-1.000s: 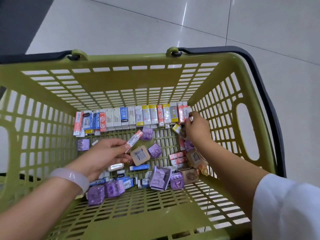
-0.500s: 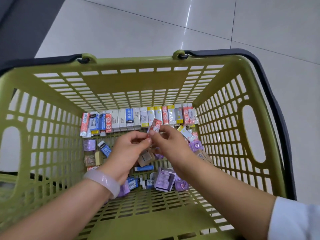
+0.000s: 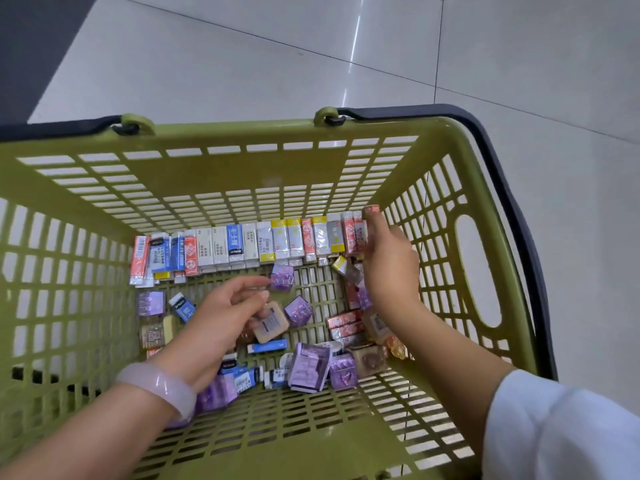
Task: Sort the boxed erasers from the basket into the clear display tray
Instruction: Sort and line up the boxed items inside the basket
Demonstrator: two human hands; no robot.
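Observation:
A green slotted basket (image 3: 242, 133) holds a row of boxed erasers (image 3: 242, 244) standing against its far wall, in white, blue, yellow and red sleeves. My right hand (image 3: 391, 268) is at the right end of that row and pinches a red boxed eraser (image 3: 371, 208) at the last place. My left hand (image 3: 214, 317) hovers over the basket floor with relaxed fingers, its fingertips just short of a purple packet (image 3: 282, 277), and holds nothing. No clear display tray is in view.
Loose items lie on the basket floor: a tan eraser (image 3: 271, 322), a purple box (image 3: 308, 370), red boxes (image 3: 344, 322) and blue boxes (image 3: 266, 346). A black handle (image 3: 502, 188) runs along the right rim. Grey floor tiles surround the basket.
My right hand took the red boxed eraser from my left hand in the middle and carried it to the row's right end. My left hand dropped back down, holding nothing.

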